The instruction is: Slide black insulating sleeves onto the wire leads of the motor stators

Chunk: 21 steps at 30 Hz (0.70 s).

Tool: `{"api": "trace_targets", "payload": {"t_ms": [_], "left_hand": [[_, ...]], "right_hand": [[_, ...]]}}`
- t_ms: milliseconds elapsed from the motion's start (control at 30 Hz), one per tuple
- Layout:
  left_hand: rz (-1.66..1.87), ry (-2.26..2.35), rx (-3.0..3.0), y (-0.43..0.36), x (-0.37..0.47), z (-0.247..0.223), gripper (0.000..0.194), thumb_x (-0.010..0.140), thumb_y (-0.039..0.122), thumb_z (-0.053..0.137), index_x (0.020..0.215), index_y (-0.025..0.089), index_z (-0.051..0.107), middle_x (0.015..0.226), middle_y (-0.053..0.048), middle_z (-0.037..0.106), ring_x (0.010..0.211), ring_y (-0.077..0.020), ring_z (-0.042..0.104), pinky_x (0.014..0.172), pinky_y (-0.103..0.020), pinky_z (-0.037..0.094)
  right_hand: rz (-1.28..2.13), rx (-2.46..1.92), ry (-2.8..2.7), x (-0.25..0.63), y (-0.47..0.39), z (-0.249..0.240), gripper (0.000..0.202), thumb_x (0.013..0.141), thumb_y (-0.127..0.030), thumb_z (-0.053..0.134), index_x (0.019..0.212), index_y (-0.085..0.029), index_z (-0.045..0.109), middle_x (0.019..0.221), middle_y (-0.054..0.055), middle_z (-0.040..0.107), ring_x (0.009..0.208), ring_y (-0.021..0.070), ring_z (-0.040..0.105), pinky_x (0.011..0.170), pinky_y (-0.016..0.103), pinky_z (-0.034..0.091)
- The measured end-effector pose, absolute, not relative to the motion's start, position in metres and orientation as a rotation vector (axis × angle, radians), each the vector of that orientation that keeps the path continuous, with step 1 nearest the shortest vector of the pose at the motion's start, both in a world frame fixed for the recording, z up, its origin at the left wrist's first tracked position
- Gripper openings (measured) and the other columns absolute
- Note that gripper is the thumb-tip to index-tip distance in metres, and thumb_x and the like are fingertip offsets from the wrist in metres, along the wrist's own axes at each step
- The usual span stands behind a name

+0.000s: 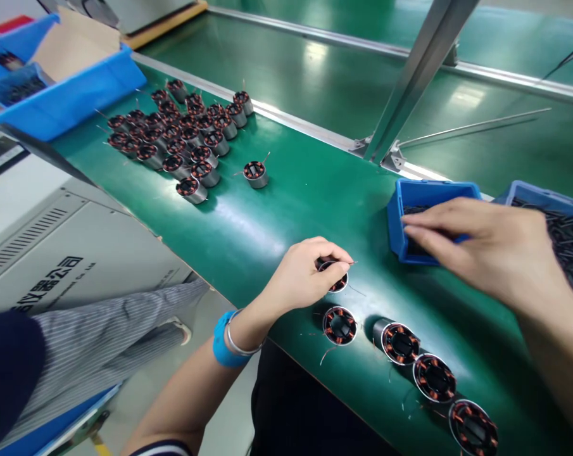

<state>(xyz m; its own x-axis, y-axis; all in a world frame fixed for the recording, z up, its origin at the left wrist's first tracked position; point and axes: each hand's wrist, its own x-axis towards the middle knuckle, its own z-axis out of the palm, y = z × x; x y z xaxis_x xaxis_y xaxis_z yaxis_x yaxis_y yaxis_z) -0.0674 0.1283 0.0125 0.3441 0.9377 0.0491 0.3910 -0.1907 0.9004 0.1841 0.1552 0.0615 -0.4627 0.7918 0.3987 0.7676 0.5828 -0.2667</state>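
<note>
My left hand [309, 272] is closed on a wound stator [339, 283], a metal ring with copper coils, thumb and forefinger together at a thin wire on its rim. My right hand [476, 240] is over a small blue bin [396, 221] of dark pieces, thumb and forefinger close together; whether anything is between the tips is too small to tell. Just below my left hand stands another stator [340, 326]. A row of three more, the nearest one [400, 344] beside it, runs toward the lower right.
Many stators [172, 136] stand grouped at the upper left, with a single one [256, 174] apart. A second blue bin [518, 190] is at right. A large blue crate [77, 95], a metal post [414, 76] and a person's striped trouser leg [125, 323] are around the green table [295, 202].
</note>
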Motion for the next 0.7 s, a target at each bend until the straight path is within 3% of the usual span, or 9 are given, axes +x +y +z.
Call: {"api": "trace_targets", "payload": {"t_ms": [167,700], "left_hand": [[0.8,1.163,1.751,0.128,-0.069,0.014,0.014,0.086,0.02,0.062,0.085,0.024,0.075,0.081,0.001,0.072,0.071,-0.0135,0.065,0.07,-0.029,0.055],[0.795,1.147,1.741,0.128,-0.07,0.016,0.013,0.085,0.017,0.063,0.084,0.025,0.074,0.082,0.002,0.072,0.075,-0.0153,0.065,0.078,-0.033,0.053]], "right_hand": [[0.475,-0.92,-2.383,0.144,0.134,0.058,0.015,0.092,-0.017,0.064,0.098,-0.021,0.078,0.088,0.005,0.077,0.077,0.0163,0.068,0.07,0.032,0.057],[0.561,-0.902,-2.331,0.142,0.137,0.048,0.016,0.092,-0.014,0.063,0.1,-0.018,0.075,0.088,0.006,0.076,0.079,0.0154,0.068,0.073,0.032,0.057]]}}
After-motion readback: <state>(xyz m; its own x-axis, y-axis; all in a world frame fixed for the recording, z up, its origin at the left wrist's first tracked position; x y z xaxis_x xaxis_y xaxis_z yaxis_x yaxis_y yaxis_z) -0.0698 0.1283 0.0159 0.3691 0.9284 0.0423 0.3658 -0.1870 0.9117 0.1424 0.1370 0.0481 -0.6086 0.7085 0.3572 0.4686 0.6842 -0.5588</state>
